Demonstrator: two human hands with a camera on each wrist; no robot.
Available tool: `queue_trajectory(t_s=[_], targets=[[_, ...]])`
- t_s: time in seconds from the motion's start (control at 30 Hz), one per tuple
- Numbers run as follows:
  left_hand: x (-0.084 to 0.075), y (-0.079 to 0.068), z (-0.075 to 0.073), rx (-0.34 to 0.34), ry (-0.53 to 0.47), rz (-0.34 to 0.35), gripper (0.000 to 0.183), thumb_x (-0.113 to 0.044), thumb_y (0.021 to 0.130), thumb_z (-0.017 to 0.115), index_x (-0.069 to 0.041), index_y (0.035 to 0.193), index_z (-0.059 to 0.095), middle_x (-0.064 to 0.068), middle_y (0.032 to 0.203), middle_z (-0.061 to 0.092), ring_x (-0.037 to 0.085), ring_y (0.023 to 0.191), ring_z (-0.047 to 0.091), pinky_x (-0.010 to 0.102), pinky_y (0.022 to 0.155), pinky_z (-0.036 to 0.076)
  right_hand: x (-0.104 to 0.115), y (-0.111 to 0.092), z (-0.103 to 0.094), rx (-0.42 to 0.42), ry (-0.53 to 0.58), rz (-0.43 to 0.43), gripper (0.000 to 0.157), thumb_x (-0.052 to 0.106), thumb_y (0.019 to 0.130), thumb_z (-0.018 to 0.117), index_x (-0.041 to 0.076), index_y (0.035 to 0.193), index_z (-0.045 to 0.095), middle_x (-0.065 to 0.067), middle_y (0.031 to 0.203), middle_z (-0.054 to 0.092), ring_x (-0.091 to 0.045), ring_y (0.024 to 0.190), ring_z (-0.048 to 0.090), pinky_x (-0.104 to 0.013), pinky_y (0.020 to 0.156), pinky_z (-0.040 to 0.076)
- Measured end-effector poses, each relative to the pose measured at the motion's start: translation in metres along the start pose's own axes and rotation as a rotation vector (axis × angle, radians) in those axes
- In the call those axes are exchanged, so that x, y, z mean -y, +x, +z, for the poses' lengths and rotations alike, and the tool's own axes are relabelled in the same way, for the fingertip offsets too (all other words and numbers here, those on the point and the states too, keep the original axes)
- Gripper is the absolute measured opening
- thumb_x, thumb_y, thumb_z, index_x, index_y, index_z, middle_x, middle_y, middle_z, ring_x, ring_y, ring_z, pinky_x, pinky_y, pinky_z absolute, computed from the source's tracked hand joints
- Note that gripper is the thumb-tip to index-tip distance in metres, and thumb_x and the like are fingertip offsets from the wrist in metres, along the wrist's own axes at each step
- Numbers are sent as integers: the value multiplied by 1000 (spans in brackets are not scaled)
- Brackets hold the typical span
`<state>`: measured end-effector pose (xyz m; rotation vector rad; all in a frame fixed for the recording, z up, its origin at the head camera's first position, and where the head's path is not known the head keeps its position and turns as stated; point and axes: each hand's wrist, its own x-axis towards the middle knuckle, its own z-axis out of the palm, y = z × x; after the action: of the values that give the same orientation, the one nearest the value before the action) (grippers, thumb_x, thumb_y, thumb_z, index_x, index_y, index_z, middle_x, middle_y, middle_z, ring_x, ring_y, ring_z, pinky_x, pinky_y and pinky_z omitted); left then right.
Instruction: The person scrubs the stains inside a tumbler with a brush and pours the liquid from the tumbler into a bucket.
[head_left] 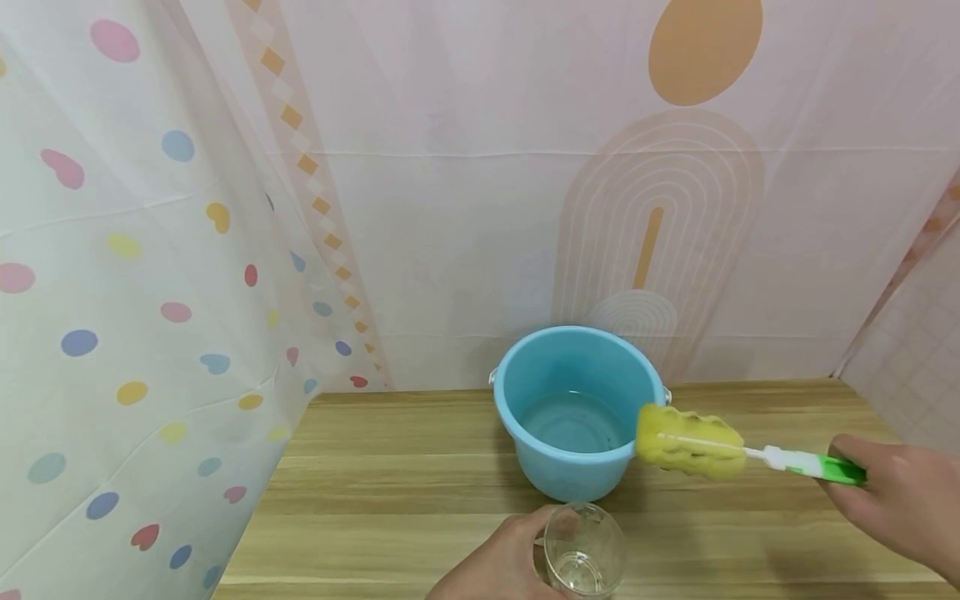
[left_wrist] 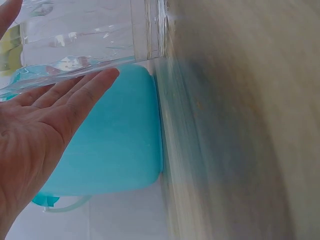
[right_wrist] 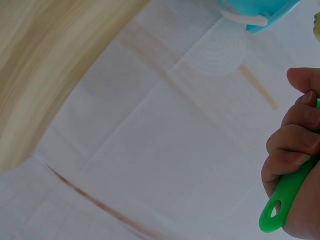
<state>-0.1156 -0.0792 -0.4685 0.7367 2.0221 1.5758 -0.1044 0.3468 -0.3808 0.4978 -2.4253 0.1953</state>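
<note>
A clear glass cup [head_left: 588, 546] stands upright at the front of the table, its base close against the wood in the left wrist view. My left hand [head_left: 501, 557] holds it from the left, fingers along one side and thumb on the other. To the right, my right hand [head_left: 896, 493] grips a bottle brush by its green handle [right_wrist: 290, 195]. The brush's yellow sponge head [head_left: 690, 442] points left in the air, overlapping the right rim of a blue bucket [head_left: 573, 477] in the head view.
Shallow water [head_left: 573, 421] lies in the bucket, which stands near the back of the wooden table [head_left: 390, 475]. Behind it hangs a pale patterned curtain [head_left: 450, 250]. A dotted curtain [head_left: 150, 350] closes off the left side.
</note>
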Motion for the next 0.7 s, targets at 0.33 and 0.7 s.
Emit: queue_trajectory(t_s=[0.33, 0.7], targets=[[-2, -2, 0, 0, 0, -31, 68, -33, 80, 93, -36, 139, 59, -15, 131, 65, 8, 120, 60, 25, 98, 50, 13, 10, -3, -33, 14, -59, 24, 31, 90, 51, 29, 68, 41, 25, 62, 19, 7, 55, 14, -21, 46, 16], [-2, -2, 0, 2, 7, -35, 68, -35, 80, 93, -34, 139, 59, -13, 129, 66, 8, 119, 61, 26, 97, 50, 27, 23, -7, -10, 7, -160, 28, 37, 97, 37, 28, 71, 39, 23, 64, 18, 6, 59, 10, -17, 48, 15]])
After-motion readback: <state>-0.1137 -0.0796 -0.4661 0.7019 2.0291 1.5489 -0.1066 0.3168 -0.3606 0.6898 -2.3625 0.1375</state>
